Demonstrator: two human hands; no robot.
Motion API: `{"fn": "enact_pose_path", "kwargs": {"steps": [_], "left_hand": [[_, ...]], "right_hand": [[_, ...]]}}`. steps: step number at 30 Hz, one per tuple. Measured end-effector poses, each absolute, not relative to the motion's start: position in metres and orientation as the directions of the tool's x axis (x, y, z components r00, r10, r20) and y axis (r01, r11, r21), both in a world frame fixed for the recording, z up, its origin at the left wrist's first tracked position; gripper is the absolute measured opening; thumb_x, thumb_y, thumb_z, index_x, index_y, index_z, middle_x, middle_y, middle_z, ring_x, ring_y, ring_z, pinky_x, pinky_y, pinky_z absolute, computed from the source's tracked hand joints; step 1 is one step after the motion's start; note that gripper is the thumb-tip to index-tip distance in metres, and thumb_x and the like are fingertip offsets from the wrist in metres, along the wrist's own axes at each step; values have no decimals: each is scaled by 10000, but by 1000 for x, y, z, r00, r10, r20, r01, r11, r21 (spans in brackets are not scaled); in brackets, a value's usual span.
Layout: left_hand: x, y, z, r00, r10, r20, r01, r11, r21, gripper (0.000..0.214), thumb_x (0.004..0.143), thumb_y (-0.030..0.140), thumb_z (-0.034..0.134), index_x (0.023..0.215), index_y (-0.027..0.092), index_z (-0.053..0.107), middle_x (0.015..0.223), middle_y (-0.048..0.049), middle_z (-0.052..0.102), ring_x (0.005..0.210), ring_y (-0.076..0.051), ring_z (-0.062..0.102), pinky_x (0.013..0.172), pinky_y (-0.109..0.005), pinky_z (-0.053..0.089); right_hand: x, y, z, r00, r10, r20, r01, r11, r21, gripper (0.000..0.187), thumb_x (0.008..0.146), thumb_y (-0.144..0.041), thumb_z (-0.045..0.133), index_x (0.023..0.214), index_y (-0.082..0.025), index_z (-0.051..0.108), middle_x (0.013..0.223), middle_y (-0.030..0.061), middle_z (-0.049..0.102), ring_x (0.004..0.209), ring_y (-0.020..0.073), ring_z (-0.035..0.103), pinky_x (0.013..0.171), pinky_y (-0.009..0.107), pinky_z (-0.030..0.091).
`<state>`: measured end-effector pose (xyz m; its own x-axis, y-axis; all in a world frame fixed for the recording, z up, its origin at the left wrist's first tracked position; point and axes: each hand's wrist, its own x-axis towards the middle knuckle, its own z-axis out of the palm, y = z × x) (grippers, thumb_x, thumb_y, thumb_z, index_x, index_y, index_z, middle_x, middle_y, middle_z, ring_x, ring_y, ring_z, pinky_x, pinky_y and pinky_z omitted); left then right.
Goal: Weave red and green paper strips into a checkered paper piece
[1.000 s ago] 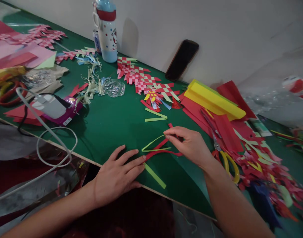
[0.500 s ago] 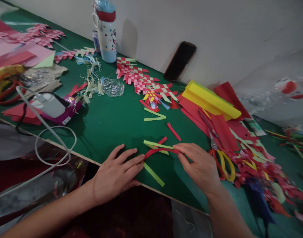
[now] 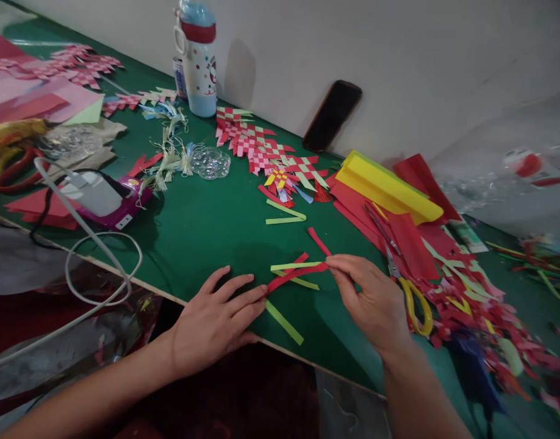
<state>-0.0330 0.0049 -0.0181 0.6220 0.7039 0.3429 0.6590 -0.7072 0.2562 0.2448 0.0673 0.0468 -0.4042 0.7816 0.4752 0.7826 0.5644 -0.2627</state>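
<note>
Red strip (image 3: 297,274) is stretching from the left hand (image 3: 218,323), which is lying spread on the tabletop (image 3: 193,225), to the right hand (image 3: 369,299), which is pinching its end and a green strip (image 3: 283,267).

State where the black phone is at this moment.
In the head view, the phone leans against the wall right of centre, at the back of the green table, between the woven paper pieces and the folded yellow paper.
</note>
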Motion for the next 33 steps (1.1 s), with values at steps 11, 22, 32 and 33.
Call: {"fn": "enact_pose_path", "kwargs": {"steps": [11,22,32,33], "left_hand": [[-33,5,-18,623,704,340,655,-707,265,429,921,554,543,1213,244,596,1395,12,570,1320,-242,446,1205,-475,79],[-33,4,-19,618,707,344,655,-705,273,433,913,552,553,1216,246,607,1347,-26,606,1306,-239,464,1197,-489,125],[-30,6,-4,622,724,300,663,-690,291,538,907,611,517,1288,233,551,1338,-32,611,1274,-257,470,1168,-470,123],[-29,7,-2,621,727,292,664,-687,295,565,901,635,500,1292,229,547,1326,-37,618,1264,-262,473,1160,-472,132]], "right_hand": [[242,93,58,-394,820,414,748,548,-373,175,932,-223,545,989,-258,707,998,51,735,961,213,699,875,369,566],[224,102,65,-467,778,421,726,609,-319,248,936,-200,513,994,-299,733,1009,36,744,951,209,707,838,359,580],[225,86,54,-495,742,453,736,634,-235,198,929,-175,536,990,-243,712,925,39,759,873,189,717,797,323,578],[225,84,53,-492,745,451,740,630,-234,199,931,-176,533,991,-245,710,922,37,758,873,188,716,799,323,577]]}}
